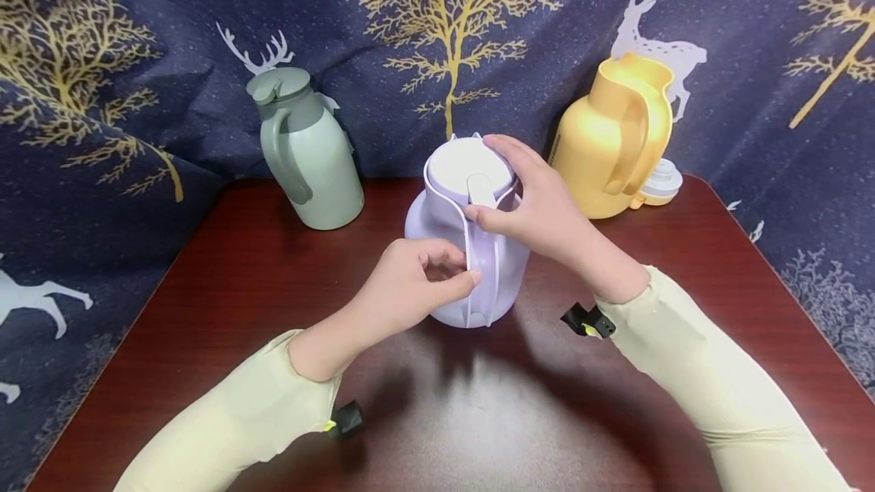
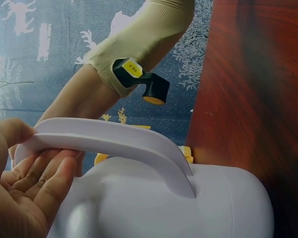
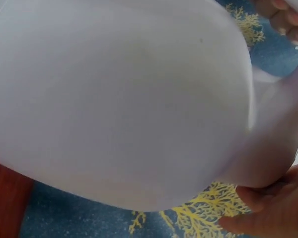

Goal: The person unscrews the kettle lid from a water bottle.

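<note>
A lavender vacuum jug (image 1: pixel 511 272) with a white-topped lid (image 1: pixel 461 162) stands upright near the middle of the table, its handle (image 1: pixel 484 279) turned toward me. My left hand (image 1: pixel 406 279) holds that handle, thumb on one side and fingers curled on the other. In the left wrist view the fingers (image 2: pixel 37 173) reach beneath the upper bend of the handle. Up at the neck, my right hand (image 1: pixel 540 200) grips around the lid's rim, with the thumb beside the lid's lever (image 1: pixel 481 190). The jug's pale body (image 3: pixel 119 109) fills most of the right wrist view.
At the back left stands a green vacuum jug (image 1: pixel 314 165) with its lid on. A yellow jug (image 1: pixel 588 150) without a lid is at the back right, a white and yellow lid (image 1: pixel 661 181) beside it. Behind the reddish-brown table (image 1: pixel 307 287) hangs a dark blue patterned cloth (image 1: pixel 383 120).
</note>
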{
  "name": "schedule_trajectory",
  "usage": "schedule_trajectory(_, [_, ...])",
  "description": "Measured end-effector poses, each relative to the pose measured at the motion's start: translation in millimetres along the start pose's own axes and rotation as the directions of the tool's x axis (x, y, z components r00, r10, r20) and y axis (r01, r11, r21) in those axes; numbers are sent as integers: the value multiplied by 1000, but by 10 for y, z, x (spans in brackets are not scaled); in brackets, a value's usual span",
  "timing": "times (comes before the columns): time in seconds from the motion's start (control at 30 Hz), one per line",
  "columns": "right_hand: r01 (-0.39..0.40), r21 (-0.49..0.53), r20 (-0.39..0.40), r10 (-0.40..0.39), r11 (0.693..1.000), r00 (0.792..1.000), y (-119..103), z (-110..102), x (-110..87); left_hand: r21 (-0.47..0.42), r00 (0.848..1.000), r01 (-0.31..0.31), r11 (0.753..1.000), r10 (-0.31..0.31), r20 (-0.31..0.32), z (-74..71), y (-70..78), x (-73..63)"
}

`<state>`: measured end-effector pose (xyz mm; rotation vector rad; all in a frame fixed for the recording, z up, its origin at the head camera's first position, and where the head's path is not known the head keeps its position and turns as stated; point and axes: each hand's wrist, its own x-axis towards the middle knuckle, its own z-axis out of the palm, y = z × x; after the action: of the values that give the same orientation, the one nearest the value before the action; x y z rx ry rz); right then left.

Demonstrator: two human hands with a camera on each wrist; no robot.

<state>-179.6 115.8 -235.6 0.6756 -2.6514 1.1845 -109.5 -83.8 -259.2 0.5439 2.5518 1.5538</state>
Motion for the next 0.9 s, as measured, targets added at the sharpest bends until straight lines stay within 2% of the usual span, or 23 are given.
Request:
schedule_trajectory(0.33, [94,93,57,-100,991,993,182,-44,99,-14,1000,16,1000,-16,-3,-18,21,-15])
schedule_trajectory(0.53, [153,159,123,-173,975,977,293,-117,170,-24,1000,20,1000,-20,4,-19,24,-21])
schedule_trajectory(0.7, [189,308,211,-260,932,942,401,-195,270,-28,1000,17,999,-17,8,-20,31,-15])
schedule_trajectory(0.83, [153,458,289,-309,876,906,470,-221,324,-38,999,31,999,-30,10,-6,18,-12])
schedule_trajectory(0.9, [115,516,316,-313,849,896,486,-220,319,-42,999,40,998,-40,11,5,7,-14])
